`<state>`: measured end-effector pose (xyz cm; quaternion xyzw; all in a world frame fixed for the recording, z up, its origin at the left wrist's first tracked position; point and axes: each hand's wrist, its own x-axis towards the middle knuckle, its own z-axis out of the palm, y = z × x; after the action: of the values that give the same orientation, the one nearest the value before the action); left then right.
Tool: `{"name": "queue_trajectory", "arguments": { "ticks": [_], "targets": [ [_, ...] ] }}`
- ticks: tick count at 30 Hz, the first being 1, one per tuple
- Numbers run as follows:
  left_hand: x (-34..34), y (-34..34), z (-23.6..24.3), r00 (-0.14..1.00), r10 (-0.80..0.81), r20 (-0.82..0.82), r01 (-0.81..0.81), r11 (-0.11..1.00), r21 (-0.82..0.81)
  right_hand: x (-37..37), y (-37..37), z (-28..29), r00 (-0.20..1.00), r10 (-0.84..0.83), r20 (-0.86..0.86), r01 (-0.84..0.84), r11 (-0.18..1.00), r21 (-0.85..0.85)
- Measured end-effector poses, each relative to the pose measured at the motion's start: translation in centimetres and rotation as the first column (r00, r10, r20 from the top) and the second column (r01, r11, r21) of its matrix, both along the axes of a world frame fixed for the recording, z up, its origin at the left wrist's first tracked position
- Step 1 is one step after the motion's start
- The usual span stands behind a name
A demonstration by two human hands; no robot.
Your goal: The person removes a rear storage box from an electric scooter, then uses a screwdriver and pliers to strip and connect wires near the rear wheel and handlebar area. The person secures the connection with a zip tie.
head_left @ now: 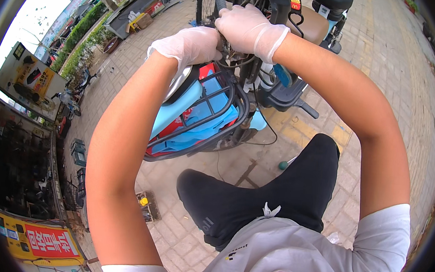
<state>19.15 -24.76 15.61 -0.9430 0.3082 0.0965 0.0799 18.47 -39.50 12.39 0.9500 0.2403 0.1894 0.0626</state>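
At the far left, a board [30, 78] with a printed picture stood near the paving, above a yellow panel [4, 221] bearing a red sign. A dark open box [155, 214] rested on the paving [195, 218], with a yellow item [144, 201] inside.

The scooter [249, 74] stood on the paving in front of the person. Its leftmost part showed a smooth, light blue panel [183, 104]. A black wire basket [231, 88] held bright blue and red material, creased in places. Behind the basket, loose black cables ran around a dark column; one thin cable hung in a loop toward the paving.

The left hand [194, 44], in a thin whitish glove, was above the basket, its fingers bent; their grip was hidden and could not be determined. The right hand [243, 29], gloved likewise, met it just to the right, fingers curled downward; whether they gripped a part could not be told.

Farther right were a black footboard [282, 96] and a brown seat [313, 27].
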Motion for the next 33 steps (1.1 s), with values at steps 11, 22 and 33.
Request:
{"name": "queue_trajectory", "arguments": {
  "ticks": [11, 22, 33],
  "targets": [
    [-3.9, -1.2, -0.7, 0.998, 0.020, 0.062, -0.025, 0.996, 0.083, -2.7, -2.0, -1.2, 0.965, 0.252, 0.072, -0.248, 0.967, -0.049],
    [-1.7, -1.9, -0.2, 0.996, 0.078, -0.048, -0.073, 0.992, 0.104, -6.6, -4.6, -5.8, 0.928, 0.207, 0.310, -0.096, 0.937, -0.337],
    [-4.9, -3.0, -0.9, 0.993, -0.086, -0.081, 0.097, 0.984, 0.147, -7.2, -5.5, -5.9, 0.928, 0.244, 0.281, -0.207, 0.966, -0.156]
  ]
}}
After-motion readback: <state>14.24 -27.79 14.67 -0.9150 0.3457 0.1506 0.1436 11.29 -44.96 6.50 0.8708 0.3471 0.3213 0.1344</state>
